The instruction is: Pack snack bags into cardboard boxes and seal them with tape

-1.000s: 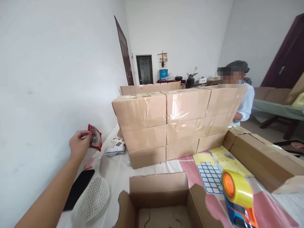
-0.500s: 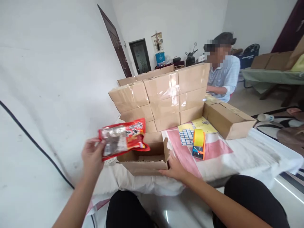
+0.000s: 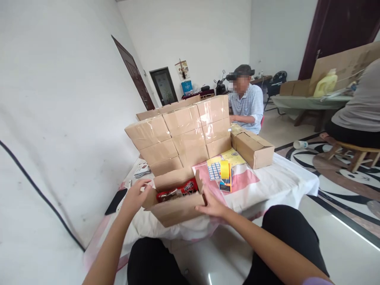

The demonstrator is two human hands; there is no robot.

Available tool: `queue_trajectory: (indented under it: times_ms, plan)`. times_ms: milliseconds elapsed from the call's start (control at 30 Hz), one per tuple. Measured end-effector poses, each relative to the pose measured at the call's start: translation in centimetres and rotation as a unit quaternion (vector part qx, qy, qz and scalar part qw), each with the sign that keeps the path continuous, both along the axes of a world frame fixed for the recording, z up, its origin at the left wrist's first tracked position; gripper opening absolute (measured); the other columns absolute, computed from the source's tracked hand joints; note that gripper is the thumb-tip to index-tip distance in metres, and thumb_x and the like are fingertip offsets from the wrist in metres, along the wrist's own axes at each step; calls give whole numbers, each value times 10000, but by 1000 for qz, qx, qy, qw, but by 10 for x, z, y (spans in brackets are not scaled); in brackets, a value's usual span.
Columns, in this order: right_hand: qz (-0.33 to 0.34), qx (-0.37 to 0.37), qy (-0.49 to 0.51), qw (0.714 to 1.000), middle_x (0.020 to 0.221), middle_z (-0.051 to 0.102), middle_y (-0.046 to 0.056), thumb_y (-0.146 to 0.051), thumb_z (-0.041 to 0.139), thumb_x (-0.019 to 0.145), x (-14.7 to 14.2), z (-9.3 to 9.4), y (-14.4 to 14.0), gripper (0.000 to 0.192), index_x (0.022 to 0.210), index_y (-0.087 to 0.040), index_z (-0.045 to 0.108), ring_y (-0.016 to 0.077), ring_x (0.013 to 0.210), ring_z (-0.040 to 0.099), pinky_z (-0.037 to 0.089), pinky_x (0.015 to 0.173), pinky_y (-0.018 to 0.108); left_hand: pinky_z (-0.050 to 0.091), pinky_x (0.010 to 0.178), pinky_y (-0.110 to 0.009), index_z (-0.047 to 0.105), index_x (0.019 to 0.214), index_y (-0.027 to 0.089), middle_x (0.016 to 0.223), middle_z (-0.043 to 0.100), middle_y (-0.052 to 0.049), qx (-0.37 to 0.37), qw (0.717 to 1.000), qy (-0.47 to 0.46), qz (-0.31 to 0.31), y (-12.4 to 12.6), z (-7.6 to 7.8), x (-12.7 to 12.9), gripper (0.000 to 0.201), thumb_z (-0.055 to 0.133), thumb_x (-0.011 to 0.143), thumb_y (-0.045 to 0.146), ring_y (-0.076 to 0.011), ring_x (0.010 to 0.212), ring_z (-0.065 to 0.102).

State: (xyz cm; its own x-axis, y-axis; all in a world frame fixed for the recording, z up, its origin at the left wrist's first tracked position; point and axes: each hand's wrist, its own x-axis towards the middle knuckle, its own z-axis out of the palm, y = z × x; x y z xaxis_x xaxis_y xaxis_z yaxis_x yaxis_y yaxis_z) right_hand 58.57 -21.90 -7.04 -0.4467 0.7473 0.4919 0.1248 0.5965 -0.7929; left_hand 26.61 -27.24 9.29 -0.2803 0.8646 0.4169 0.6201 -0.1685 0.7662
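An unsealed cardboard box [image 3: 178, 211] stands near the table's front edge, its flaps raised. Inside lies a red plastic food packet [image 3: 190, 187] with a clear window, partly hidden by the front wall. At the box's left end is my left hand [image 3: 135, 198], thumb and fingers apart beside the flap; whether it touches the cardboard is hard to tell. My right hand [image 3: 212, 204] grips the right end of the box, thumb on the front wall and fingers round the side. A tape dispenser with yellow tape [image 3: 225, 171] sits to the right.
Taped cardboard boxes [image 3: 188, 136] are stacked behind. Another box [image 3: 253, 148] lies at right, near a label sheet [image 3: 214, 171]. A dark flat object [image 3: 115, 201] is at left by the wall. A person [image 3: 246, 103] sits across the table; another [image 3: 359, 103] sits far right.
The red packet has gone from my left hand into the box. My left hand has let go and come down to the box's left end. The view has turned right.
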Motion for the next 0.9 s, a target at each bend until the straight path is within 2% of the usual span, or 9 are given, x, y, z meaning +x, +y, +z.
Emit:
queue_trajectory:
  times_ms: [100, 167, 233, 333, 467, 533, 667, 767, 900]
  plan:
    - [4, -16, 38, 999, 1612, 356, 162, -442, 744, 826, 15, 13, 7, 920, 1595, -217, 293, 354, 1527, 279, 255, 1230, 547, 548, 987, -482, 623, 1125, 241, 1379, 611, -114, 123, 981, -124, 83, -17, -43, 14, 437, 530, 897, 601, -307, 1237, 613]
    - [20, 0, 50, 999, 1648, 309, 143, -432, 681, 885, 21, 25, 7, 806, 1584, -243, 325, 326, 1562, 212, 223, 1244, 543, 541, 1018, -486, 575, 1194, 295, 1529, 489, -68, 222, 939, -255, 61, -29, -76, 24, 421, 503, 918, 605, -301, 1377, 521]
    - [39, 29, 42, 998, 1665, 291, 122, -420, 621, 938, 23, 38, 3, 642, 1530, -266, 425, 303, 1564, 221, 240, 1238, 532, 510, 1062, -520, 644, 1096, 278, 1419, 590, -86, 229, 928, -292, 13, -36, -104, 33, 511, 584, 824, 708, -344, 1375, 519]
    - [27, 79, -8, 996, 1637, 357, 104, -396, 646, 930, 23, 53, -3, 464, 1375, -273, 592, 310, 1524, 308, 278, 1219, 534, 431, 1140, -560, 723, 876, 226, 1079, 725, -129, 150, 969, -191, -42, -36, -125, 40, 586, 729, 635, 760, -412, 1279, 573]
    - [-24, 58, -2, 998, 1444, 569, 116, -357, 683, 890, 15, 62, 3, 442, 1313, -258, 604, 302, 1395, 475, 337, 1187, 509, 491, 1082, -496, 680, 1082, 227, 1136, 700, -91, 83, 988, -125, 38, -22, -122, 45, 437, 717, 763, 523, -346, 1166, 632]
    - [-50, -8, 51, 997, 1458, 539, 118, -318, 693, 842, 7, 62, 14, 603, 1409, -257, 498, 282, 1396, 476, 354, 1181, 483, 498, 1076, -453, 525, 1338, 234, 1376, 583, -118, 102, 980, -159, 55, -13, -118, 50, 619, 709, 776, 417, -314, 1241, 594]
    - [-10, -137, 129, 982, 1630, 327, 120, -200, 650, 747, -14, 59, 46, 962, 1583, -310, 189, 254, 1518, 332, 358, 1174, 470, 301, 1241, -453, 310, 1533, 286, 1657, 271, -108, 83, 975, -206, 27, -2, -115, 60, 820, 663, 793, 311, -291, 1536, 278]
    - [6, -146, 139, 979, 1560, 438, 116, -165, 594, 763, -19, 60, 60, 961, 1607, -327, 164, 262, 1436, 454, 450, 1084, 452, 139, 1286, -494, 366, 1535, 294, 1715, 149, -65, 83, 985, -149, -1, 0, -113, 55, 806, 659, 785, 313, -287, 1584, 131]
    - [-49, 5, 72, 996, 1173, 707, 56, -125, 533, 799, -6, 63, 55, 770, 1538, -287, 392, 254, 1246, 563, 380, 1137, 485, 62, 1278, -556, 651, 1320, 347, 1541, 509, -73, 74, 996, -12, -46, 4, -100, 45, 575, 688, 748, 311, -345, 1482, 387]
